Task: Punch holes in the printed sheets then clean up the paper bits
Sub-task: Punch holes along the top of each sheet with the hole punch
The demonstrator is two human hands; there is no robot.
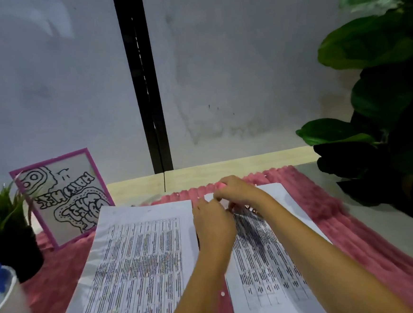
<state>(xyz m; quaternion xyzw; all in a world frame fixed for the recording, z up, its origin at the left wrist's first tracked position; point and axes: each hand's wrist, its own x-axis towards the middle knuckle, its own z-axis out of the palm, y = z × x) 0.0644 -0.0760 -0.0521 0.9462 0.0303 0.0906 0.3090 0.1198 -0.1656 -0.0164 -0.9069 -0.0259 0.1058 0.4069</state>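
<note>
Two printed sheets with dense tables lie side by side on a pink fuzzy mat (371,249): the left sheet (134,260) and the right sheet (266,270). My left hand (213,226) rests between them, fingers curled toward the top edge of the right sheet. My right hand (239,190) is over that sheet's top left corner, fingers bunched close to the left hand's. Blur hides what the fingers touch or hold. A small white paper bit (222,294) lies on the mat in the gap between the sheets. No hole punch is clearly visible.
A pink-framed drawing (62,194) leans at the back left beside a small potted grass plant (6,229). A white cup with a blue item (4,303) stands at the front left. Large green plant leaves (380,123) overhang the right side. A wall stands behind the table.
</note>
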